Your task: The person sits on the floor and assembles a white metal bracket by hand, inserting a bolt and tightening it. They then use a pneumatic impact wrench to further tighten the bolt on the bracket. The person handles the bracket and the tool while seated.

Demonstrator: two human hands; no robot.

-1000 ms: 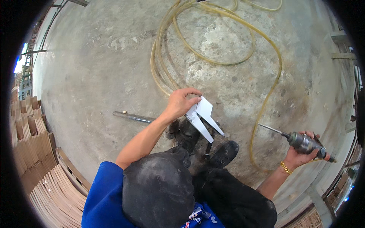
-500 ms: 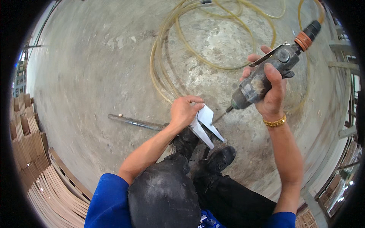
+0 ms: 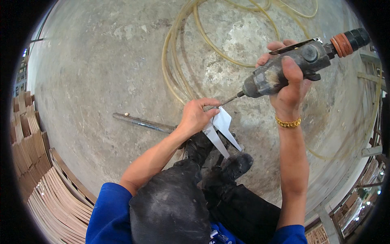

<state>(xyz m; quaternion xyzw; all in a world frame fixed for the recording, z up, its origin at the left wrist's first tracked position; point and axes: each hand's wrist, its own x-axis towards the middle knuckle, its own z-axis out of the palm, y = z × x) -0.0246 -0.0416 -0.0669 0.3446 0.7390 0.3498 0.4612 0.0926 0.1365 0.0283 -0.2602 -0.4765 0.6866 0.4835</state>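
1. Left hand: fingers closed, thumb and forefinger pinching the upper end of item 2
2. White, smooth, flat-faced two-pronged piece, material uncertain: in the left hand, above the black footwear, its tapering prongs pointing down and slightly right
3. Right hand: wrapped around the body of item 4, thumb across the near side, fingers on the far side
4. Dark grey, worn, cylindrical power tool with a lever along its upper side: held tilted, rear end up and to the right
5. Orange ribbed collar and black end fitting: at the rear of the tool
6. Slim dark metal bit: projecting from the tool's front, its tip at the left fingertips and the piece's upper end; whether it touches cannot be told
7. Gold-coloured chunky bracelet: on the right wrist
8. Translucent yellow hose: looped over the grey concrete floor
9. Dark, narrow metal bar: on the floor, left of the footwear
10. Black scuffed footwear: below the piece
11. Tan thin sheets: stacked at far left
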